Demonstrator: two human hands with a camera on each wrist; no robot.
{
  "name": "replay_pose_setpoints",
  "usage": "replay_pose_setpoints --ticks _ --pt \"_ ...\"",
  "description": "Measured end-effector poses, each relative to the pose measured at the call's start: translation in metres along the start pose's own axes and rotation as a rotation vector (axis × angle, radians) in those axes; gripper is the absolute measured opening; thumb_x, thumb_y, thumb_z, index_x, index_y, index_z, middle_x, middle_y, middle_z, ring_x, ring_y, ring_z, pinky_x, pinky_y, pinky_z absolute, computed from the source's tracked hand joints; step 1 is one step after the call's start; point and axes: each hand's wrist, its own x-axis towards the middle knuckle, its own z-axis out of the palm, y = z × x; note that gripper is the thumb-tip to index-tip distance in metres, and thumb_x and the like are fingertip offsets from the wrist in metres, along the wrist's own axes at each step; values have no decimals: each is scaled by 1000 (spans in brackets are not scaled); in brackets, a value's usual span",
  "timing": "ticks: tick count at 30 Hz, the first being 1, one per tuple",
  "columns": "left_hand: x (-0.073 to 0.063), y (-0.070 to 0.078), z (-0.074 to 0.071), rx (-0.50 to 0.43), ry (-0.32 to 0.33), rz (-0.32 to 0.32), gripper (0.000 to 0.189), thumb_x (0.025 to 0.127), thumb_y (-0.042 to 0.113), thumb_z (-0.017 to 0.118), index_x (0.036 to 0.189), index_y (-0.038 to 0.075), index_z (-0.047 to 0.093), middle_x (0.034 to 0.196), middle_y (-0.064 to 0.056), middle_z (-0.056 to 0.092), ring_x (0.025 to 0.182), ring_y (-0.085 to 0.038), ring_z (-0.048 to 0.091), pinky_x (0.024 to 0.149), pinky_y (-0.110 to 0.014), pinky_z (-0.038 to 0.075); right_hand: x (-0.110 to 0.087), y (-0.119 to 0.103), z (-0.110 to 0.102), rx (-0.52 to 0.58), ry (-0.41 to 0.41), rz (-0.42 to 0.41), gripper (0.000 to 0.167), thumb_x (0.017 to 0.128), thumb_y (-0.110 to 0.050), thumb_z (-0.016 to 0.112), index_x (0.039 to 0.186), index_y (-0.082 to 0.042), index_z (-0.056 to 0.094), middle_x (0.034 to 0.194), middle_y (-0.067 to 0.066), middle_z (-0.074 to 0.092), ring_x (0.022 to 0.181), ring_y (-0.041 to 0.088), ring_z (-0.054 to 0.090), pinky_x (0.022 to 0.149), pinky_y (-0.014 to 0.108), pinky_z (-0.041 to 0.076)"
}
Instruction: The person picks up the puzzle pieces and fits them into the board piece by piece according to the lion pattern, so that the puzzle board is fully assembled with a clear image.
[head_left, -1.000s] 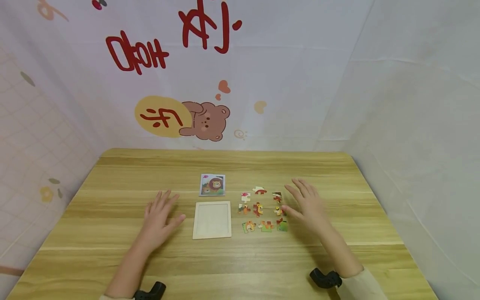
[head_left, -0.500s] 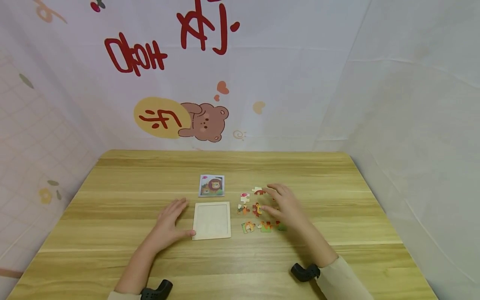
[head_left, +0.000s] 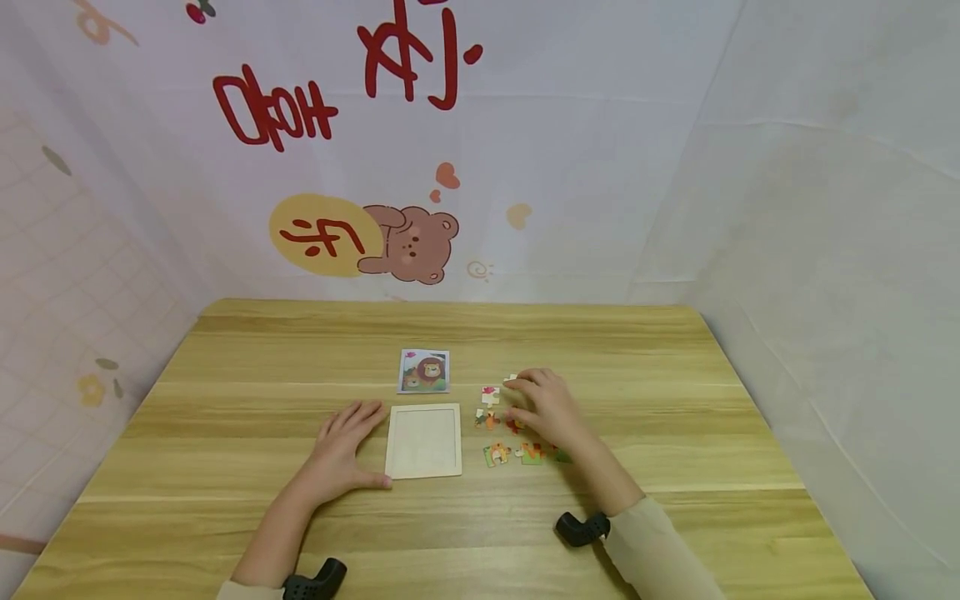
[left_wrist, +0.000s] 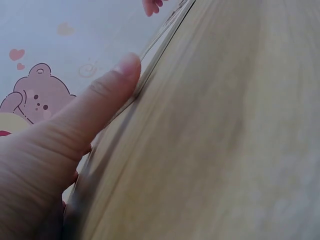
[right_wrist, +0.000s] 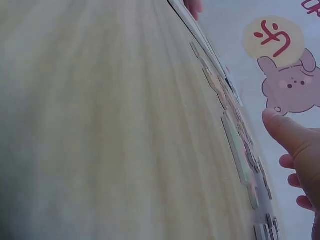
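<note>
A pale wooden puzzle frame point(head_left: 424, 442) lies flat on the table. Beside its left edge rests my left hand point(head_left: 337, 457), fingers extended and thumb at the lower left corner; the left wrist view shows the thumb point(left_wrist: 107, 95) against the frame's edge. To the right of the frame, my right hand point(head_left: 553, 412) hovers over loose jigsaw pieces, fingers slightly bent and thumb apart. Its thumb point(right_wrist: 287, 131) points across the pieces in the right wrist view. Visible are a pink-marked piece point(head_left: 490, 394), an orange one point(head_left: 497, 454) and a green-edged one point(head_left: 529, 454); the hand covers others.
A picture card point(head_left: 423, 372) with a lion on it lies behind the frame. The wooden table point(head_left: 300, 342) meets a white cloth backdrop point(head_left: 585, 167) printed with a bear and red characters. A black wrist mount point(head_left: 581, 529) sits on the right forearm.
My right hand has moved left from beside the pieces to above them, covering several. The left hand has come right, its thumb reaching the frame's corner.
</note>
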Motion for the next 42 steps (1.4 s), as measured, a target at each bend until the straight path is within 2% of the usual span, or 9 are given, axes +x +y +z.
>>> replay_pose_setpoints --ticks 5,9,18,24,32,42 --pt "1 -2 2 22 -6 21 113 55 71 76 146 13 42 152 -12 32 140 -39 15 104 -66 6 4 4 7 -25 -27 17 44 83 -41 73 116 -14 70 114 5 58 103 23 49 87 41 40" --pt "1 -2 2 43 -3 39 110 57 72 75 146 14 43 152 -12 31 140 -39 15 104 -66 6 8 6 11 -40 -24 22 42 83 -42 73 115 -15 71 111 6 58 101 23 49 85 41 40" --pt "-1 1 1 51 30 72 104 59 66 78 142 11 49 150 -14 34 138 -43 18 102 -68 8 17 3 15 -51 -27 58 39 82 -43 74 111 -18 73 101 0 57 89 18 46 75 34 37" --pt "-2 2 1 57 18 64 104 60 67 77 142 11 48 151 -14 33 139 -42 17 102 -67 8 22 0 17 -36 -28 95 33 80 -39 77 105 -18 75 96 -2 58 83 16 45 72 33 35" --pt "-1 1 2 64 23 68 103 60 68 75 142 12 49 151 -13 33 139 -42 17 103 -67 8 23 1 17 -25 12 70 29 78 -38 79 98 -18 76 87 -5 57 75 13 42 67 30 34" --pt "1 2 1 67 -1 47 104 61 69 74 143 12 48 152 -12 31 140 -40 15 105 -65 6 22 -13 15 38 39 10 28 79 -38 78 99 -19 76 86 -10 58 78 10 43 71 30 34"
